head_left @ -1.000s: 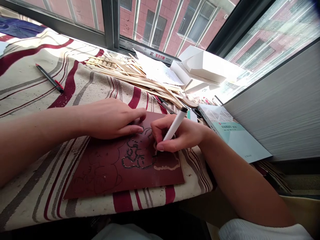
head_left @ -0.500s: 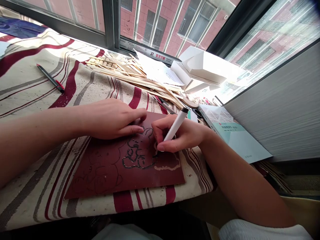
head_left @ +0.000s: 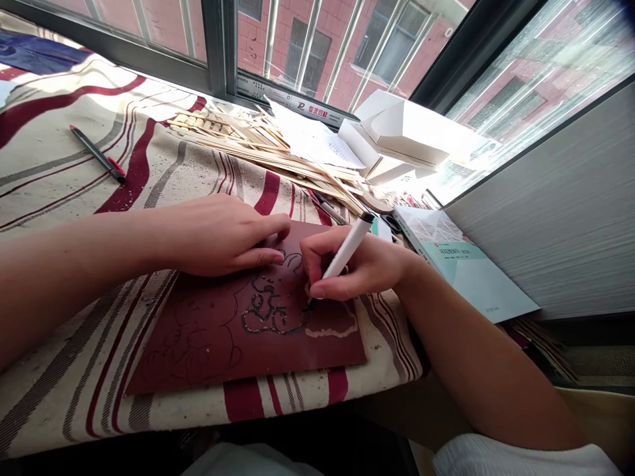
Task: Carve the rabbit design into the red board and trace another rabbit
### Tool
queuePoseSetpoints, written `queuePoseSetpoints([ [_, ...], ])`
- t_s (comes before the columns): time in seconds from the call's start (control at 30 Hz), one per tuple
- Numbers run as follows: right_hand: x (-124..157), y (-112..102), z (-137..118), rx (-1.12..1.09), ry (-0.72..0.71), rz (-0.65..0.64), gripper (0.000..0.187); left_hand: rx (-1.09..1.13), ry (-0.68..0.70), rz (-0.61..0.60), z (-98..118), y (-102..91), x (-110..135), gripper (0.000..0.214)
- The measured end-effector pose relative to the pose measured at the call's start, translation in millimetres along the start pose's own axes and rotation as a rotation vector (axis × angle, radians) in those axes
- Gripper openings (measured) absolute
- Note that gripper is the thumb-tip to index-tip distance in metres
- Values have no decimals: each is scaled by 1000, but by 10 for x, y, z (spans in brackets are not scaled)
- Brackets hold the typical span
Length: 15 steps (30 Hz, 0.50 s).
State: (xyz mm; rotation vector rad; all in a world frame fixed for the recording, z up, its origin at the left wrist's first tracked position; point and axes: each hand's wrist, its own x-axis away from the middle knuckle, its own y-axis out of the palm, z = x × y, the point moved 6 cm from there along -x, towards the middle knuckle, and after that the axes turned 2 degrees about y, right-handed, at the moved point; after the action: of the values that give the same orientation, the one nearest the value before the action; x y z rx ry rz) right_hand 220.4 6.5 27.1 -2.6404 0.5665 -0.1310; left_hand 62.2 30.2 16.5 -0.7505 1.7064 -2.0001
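Observation:
A white marker [head_left: 348,247] with a black end is pinched in my right hand [head_left: 364,264]. Its dark tip meets a reddish-brown board [head_left: 297,357] beside the thick black outline of a cartoon animal [head_left: 272,317]. My left hand [head_left: 225,235] lies on the board's upper part, fingers stretched out and holding nothing. Thin lines of a second figure [head_left: 198,337] show on the board's left side. To the right of the marker tip runs a pale, rough-edged line [head_left: 332,332]. My right hand hides part of the drawing.
A striped cloth [head_left: 163,158] covers the table, with a black-and-red pen [head_left: 99,155] on the left. Thin wooden strips [head_left: 258,149], papers [head_left: 312,135] and a white box [head_left: 401,135] lie by the window. A book [head_left: 461,264] is at the right, beyond my right forearm.
The marker tip has shifted very slightly up and left along the black outline. My left hand stays in place on the board.

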Motion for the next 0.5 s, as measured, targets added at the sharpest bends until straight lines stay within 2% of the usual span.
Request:
queuePoseSetpoints([
  [0.5, -12, 3, -22, 9, -24, -10, 32, 3, 4, 17, -27, 5, 4, 44],
])
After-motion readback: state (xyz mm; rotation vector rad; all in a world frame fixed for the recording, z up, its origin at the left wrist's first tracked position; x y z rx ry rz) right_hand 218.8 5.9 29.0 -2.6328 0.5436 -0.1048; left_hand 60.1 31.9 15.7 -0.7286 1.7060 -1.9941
